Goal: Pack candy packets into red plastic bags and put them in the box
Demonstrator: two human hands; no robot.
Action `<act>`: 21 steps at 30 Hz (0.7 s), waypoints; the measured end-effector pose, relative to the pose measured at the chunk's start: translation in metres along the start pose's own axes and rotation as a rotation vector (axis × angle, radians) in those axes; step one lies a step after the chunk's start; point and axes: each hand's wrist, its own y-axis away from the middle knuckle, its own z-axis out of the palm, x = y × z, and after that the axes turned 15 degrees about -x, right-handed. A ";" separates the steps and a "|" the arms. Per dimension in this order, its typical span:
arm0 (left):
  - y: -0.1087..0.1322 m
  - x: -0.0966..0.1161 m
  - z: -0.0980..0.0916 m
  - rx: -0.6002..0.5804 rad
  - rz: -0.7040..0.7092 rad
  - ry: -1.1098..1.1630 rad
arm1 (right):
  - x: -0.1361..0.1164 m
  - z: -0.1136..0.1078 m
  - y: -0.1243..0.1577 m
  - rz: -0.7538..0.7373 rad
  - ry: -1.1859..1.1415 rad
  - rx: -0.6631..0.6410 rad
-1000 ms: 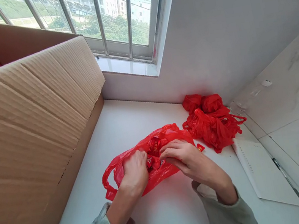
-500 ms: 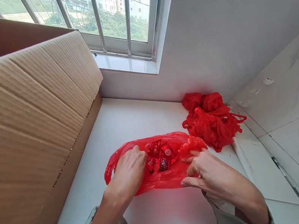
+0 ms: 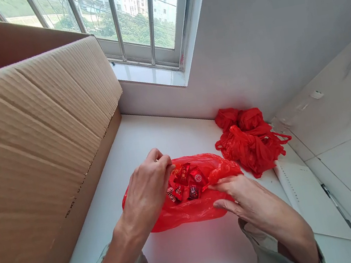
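Observation:
A red plastic bag (image 3: pixel 190 214) lies on the white tabletop with its mouth spread open. Several red-wrapped candies (image 3: pixel 191 181) are clustered inside it. Over the bag's left rim is my left hand (image 3: pixel 147 184), its fingers curled and thumb and fingertips drawn together. Whatever these fingers hold, if anything, is hidden. My right hand (image 3: pixel 240 192) rests at the bag's right side, with fingers stretched out against the gathered plastic and the thumb apart below.
A large cardboard box (image 3: pixel 44 141) fills the left side, open at the top. Crumpled red bags (image 3: pixel 248 141) are heaped by the wall at back right. A white notebook-like item (image 3: pixel 317 201) with a pen (image 3: pixel 341 211) lies at right. Behind is a barred window (image 3: pixel 133 25).
My left hand has lifted up from inside the bag towards its far left rim. Another candy now shows near its fingers. My right hand has flattened slightly against the bag.

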 end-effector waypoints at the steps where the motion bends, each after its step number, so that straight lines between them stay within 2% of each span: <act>1: 0.000 0.001 0.000 0.009 0.024 0.018 | 0.001 -0.001 -0.002 0.002 -0.027 0.029; 7: 0.005 0.010 0.006 -0.070 0.204 0.126 | -0.012 -0.011 -0.029 -0.142 -0.376 0.170; 11: 0.008 0.017 0.007 -0.084 0.271 0.173 | -0.011 -0.017 -0.029 -0.221 -0.620 0.151; 13: 0.009 0.017 0.004 -0.046 0.278 0.167 | 0.001 -0.025 -0.014 -0.143 -0.651 0.233; 15: 0.010 0.013 -0.003 0.040 0.253 0.093 | 0.023 -0.034 0.006 0.049 -0.618 0.370; 17: 0.013 0.005 -0.009 0.101 0.225 -0.027 | 0.052 -0.040 0.023 0.278 -0.528 0.432; 19: 0.018 -0.007 -0.015 0.073 0.213 -0.115 | 0.082 -0.040 0.030 0.435 -0.442 0.334; 21: 0.026 -0.023 -0.017 0.004 0.205 -0.145 | 0.108 -0.036 0.025 0.460 -0.428 0.135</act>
